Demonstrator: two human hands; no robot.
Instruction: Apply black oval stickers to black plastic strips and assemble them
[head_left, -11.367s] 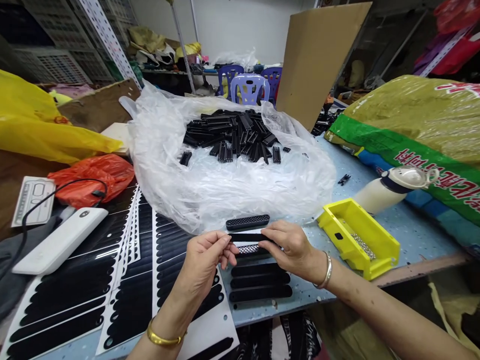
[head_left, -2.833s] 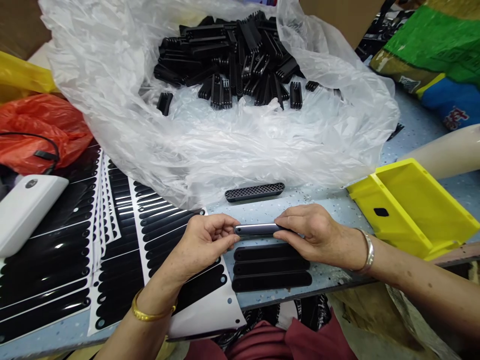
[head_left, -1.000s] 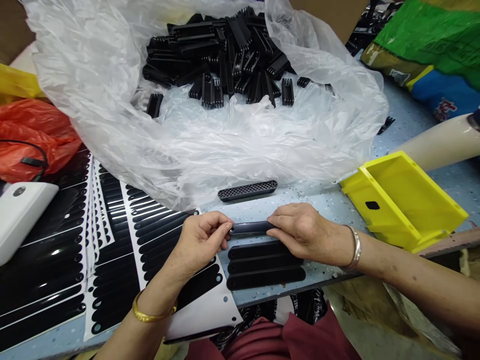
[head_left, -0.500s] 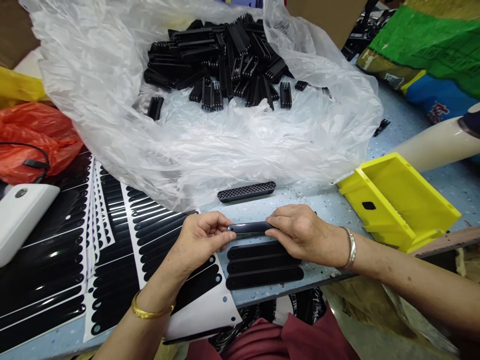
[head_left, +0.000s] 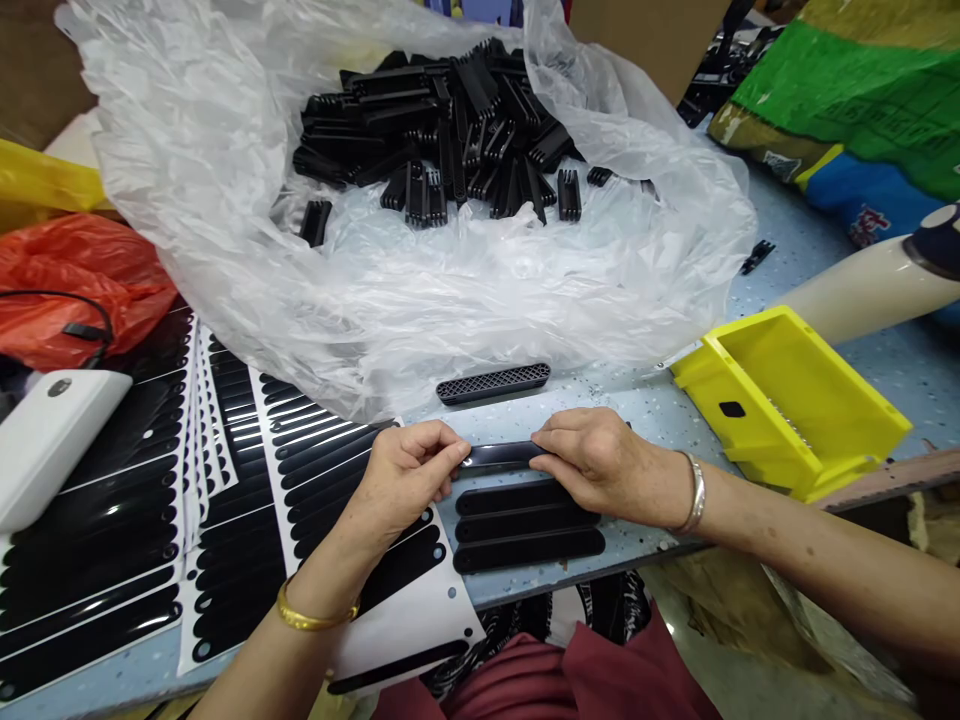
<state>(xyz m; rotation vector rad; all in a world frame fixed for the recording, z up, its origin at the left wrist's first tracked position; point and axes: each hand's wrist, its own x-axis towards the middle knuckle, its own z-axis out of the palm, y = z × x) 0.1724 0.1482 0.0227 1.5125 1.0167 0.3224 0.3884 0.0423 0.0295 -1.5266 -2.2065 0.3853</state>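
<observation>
A glossy black strip (head_left: 501,455) with a small hole near its left end is stretched between my two hands, just above the blue speckled table. My left hand (head_left: 412,465) pinches the left end between thumb and fingers. The right end is gripped by my right hand (head_left: 607,465), whose fingers hide it. Directly below lie three matt black bars (head_left: 525,525) with rounded ends, side by side. Beyond the strip rests one black bar (head_left: 493,383) with its lattice face up. Under my left forearm is a white backing sheet (head_left: 412,635) with black rounded stickers on it.
A crumpled clear plastic bag (head_left: 450,290) holds a heap of black plastic parts (head_left: 442,120). To the right are a yellow bin (head_left: 795,400) and a pale bottle (head_left: 847,285). More sticker sheets (head_left: 97,520), a white device (head_left: 60,440) and a red bag (head_left: 82,285) occupy the left.
My left thumb has come up onto the strip's left end, which it now presses. My right hand keeps its grip. The view has shifted slightly.
</observation>
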